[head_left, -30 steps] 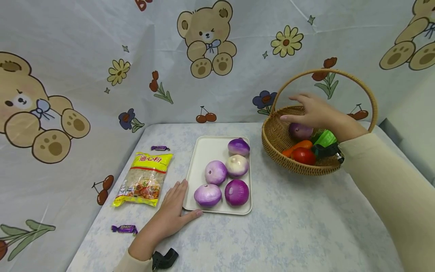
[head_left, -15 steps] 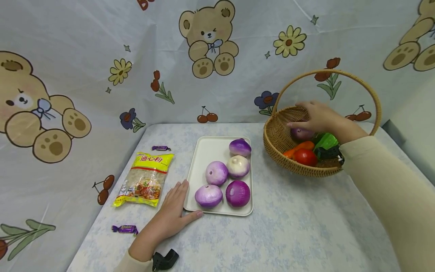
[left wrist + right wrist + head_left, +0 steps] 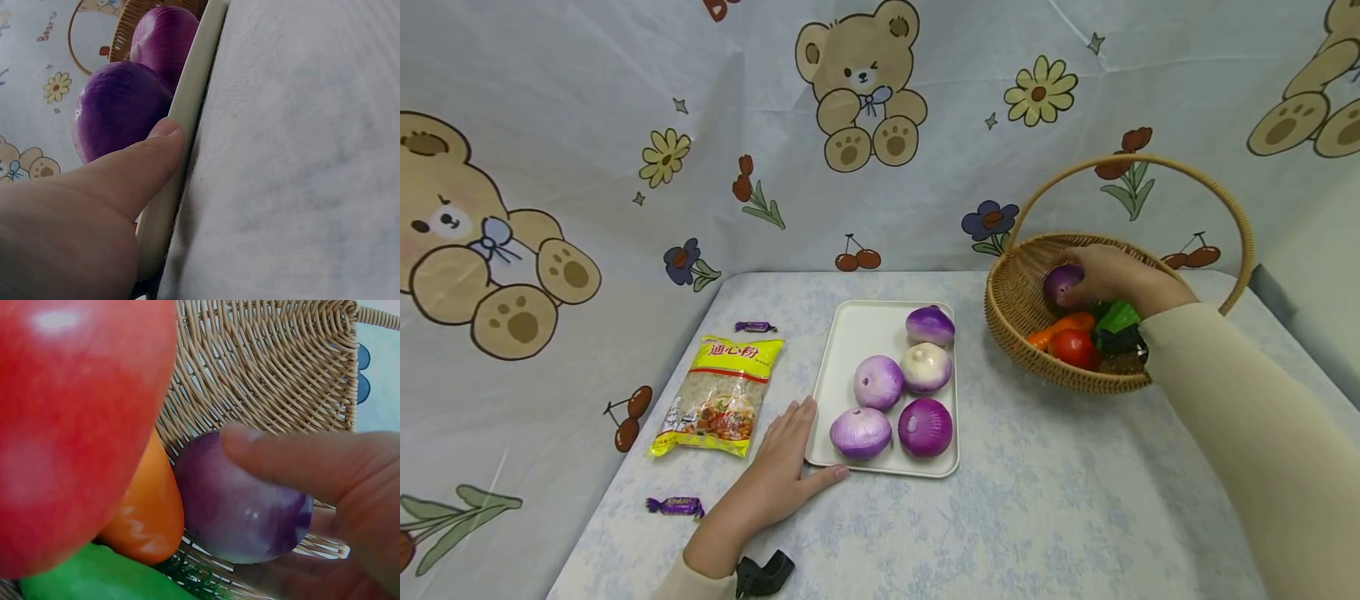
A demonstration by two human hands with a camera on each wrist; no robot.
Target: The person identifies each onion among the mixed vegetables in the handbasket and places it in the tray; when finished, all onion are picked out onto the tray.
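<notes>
My right hand point(image 3: 1101, 275) reaches into the wicker basket point(image 3: 1017, 304) and grips a purple onion point(image 3: 1062, 283). In the right wrist view the thumb lies across the near side of the onion point(image 3: 240, 509), with fingers partly hidden behind it. A red tomato point(image 3: 1075, 348), an orange carrot-like vegetable point(image 3: 1058, 332) and a green vegetable point(image 3: 1116, 318) lie beside it. My left hand point(image 3: 782, 471) rests with straight fingers at the near-left corner of a white tray point(image 3: 868, 323). Several purple onions point(image 3: 878, 383) sit on that tray; the left thumb touches its rim in the left wrist view.
A yellow-topped pasta bag point(image 3: 722, 396) lies left of the tray. Purple-wrapped candies lie behind it point(image 3: 755, 327) and in front of it point(image 3: 675, 507). The basket's tall handle point(image 3: 1187, 173) arches over the right arm. A patterned cloth point(image 3: 700, 83) hangs behind the table.
My right hand has lowered into the basket and closed around the onion there. The basket has shifted slightly. My left hand stays at the tray corner.
</notes>
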